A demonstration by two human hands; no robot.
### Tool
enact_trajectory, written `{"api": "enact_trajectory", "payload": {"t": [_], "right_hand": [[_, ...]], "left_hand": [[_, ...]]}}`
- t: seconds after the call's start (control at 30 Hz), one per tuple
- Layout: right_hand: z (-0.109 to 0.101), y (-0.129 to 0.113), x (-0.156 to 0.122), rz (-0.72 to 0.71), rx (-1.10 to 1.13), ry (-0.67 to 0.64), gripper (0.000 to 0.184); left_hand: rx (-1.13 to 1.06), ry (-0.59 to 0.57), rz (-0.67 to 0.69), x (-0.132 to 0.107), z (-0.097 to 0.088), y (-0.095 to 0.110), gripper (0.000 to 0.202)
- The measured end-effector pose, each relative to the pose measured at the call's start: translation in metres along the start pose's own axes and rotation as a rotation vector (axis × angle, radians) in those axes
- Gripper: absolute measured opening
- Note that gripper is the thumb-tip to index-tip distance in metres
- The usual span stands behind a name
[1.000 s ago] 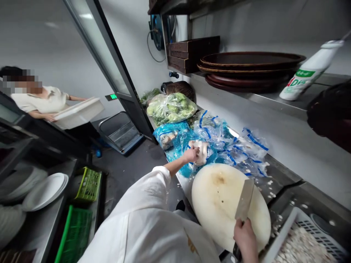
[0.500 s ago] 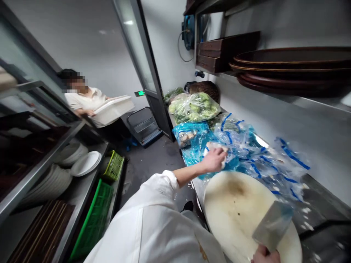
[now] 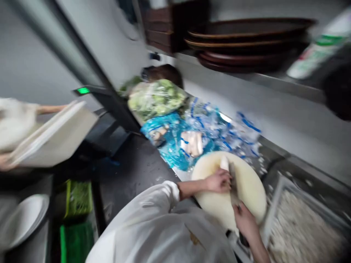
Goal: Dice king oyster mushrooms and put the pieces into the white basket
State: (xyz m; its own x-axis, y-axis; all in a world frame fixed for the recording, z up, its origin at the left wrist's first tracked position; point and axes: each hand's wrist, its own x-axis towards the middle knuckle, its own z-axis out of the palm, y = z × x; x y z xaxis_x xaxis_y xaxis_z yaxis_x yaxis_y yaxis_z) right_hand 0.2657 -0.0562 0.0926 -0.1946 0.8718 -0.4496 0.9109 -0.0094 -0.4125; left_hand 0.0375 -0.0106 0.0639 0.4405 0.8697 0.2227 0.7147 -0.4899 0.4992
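**Desk editor:** What are the hands doing?

**Photographer:** On the round white cutting board (image 3: 248, 193), at the front edge of the steel desk (image 3: 274, 157), the left hand (image 3: 219, 181) has its fingers curled down on a pale piece of food (image 3: 224, 163). The right hand (image 3: 245, 219) is closed tight around the handle of a cleaver (image 3: 233, 180). The blade stands on the board just beside the left fingertips. Motion blur hides what the food is.

**Desk editor:** And around them?

**Photographer:** Blue plastic bags (image 3: 175, 142) are heaped farther along the desk, touching the board's far rim. A clear bag of greens (image 3: 156, 98) lies behind them, toward the far end. A white crate (image 3: 296, 226) of pale cut pieces sits at the right of the board. Brown trays (image 3: 246, 40) are stacked on the shelf above, next to a white bottle (image 3: 315, 54). Across the aisle on the left, another person's hand (image 3: 5, 162) holds a white tub (image 3: 55, 135).
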Motion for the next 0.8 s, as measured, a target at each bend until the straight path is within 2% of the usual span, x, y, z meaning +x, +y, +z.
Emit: {"api": "enact_trajectory", "payload": {"t": [0.07, 0.17, 0.27, 0.37, 0.43, 0.5, 0.6, 0.7, 0.8], "right_hand": [[0.001, -0.007, -0.019, 0.024, 0.153, 0.021, 0.028], [0.009, -0.006, -0.043, 0.070, 0.275, 0.075, 0.034], [0.029, -0.003, -0.061, 0.143, 0.228, 0.188, 0.035], [0.048, -0.012, -0.066, 0.240, 0.112, 0.237, 0.031], [0.051, -0.024, -0.063, 0.268, 0.077, 0.241, 0.030], [0.047, -0.037, -0.058, 0.271, 0.057, 0.236, 0.032], [0.033, -0.048, -0.056, 0.241, 0.007, 0.196, 0.033], [0.017, -0.046, -0.060, 0.184, -0.055, 0.132, 0.035], [0.002, -0.045, -0.064, 0.164, -0.108, 0.119, 0.039]], "left_hand": [[-0.143, -0.024, 0.023, -0.008, -0.010, -0.014, 0.048], [-0.187, -0.102, 0.140, -0.023, -0.030, -0.055, 0.046], [-0.133, -0.171, 0.294, -0.025, -0.046, -0.102, 0.049], [-0.083, -0.226, 0.433, -0.008, -0.043, -0.127, 0.053], [-0.063, -0.203, 0.439, 0.005, -0.028, -0.128, 0.052], [-0.045, -0.147, 0.392, 0.011, -0.011, -0.120, 0.053], [-0.032, -0.100, 0.347, 0.003, 0.007, -0.106, 0.053], [-0.047, -0.126, 0.394, -0.008, 0.005, -0.106, 0.049], [-0.078, -0.163, 0.460, -0.001, -0.006, -0.114, 0.051]]}}
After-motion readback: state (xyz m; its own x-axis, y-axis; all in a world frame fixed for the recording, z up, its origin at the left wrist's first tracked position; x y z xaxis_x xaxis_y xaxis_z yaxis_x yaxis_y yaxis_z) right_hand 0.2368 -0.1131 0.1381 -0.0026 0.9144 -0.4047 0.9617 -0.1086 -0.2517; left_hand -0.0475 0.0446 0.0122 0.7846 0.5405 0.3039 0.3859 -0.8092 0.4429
